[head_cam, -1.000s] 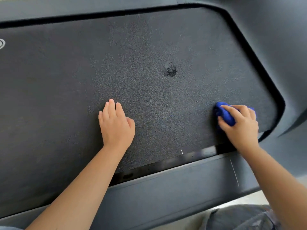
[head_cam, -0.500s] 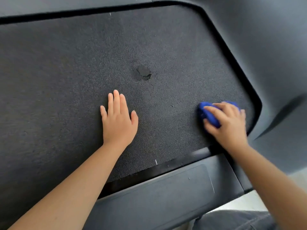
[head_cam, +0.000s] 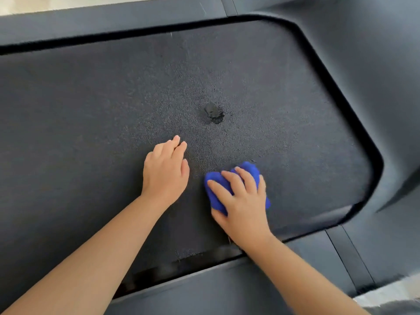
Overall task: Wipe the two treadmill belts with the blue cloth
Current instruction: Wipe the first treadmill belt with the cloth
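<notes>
Blue cloth (head_cam: 216,194), wadded, no clear axis, under right hand (head_cam: 243,205).

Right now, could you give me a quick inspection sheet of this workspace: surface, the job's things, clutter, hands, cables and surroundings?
Surface: dark textured treadmill belt, only one in view, with a dark spot near its middle.
Job's things: blue cloth, bunched, lying on the belt.
Clutter: nothing seen.
Hands: left hand flat on the belt, fingers straight; right hand grips the cloth and presses it down.
Cables: nothing seen.
Surroundings: grey treadmill frame around the belt; pale floor at the top left.
</notes>
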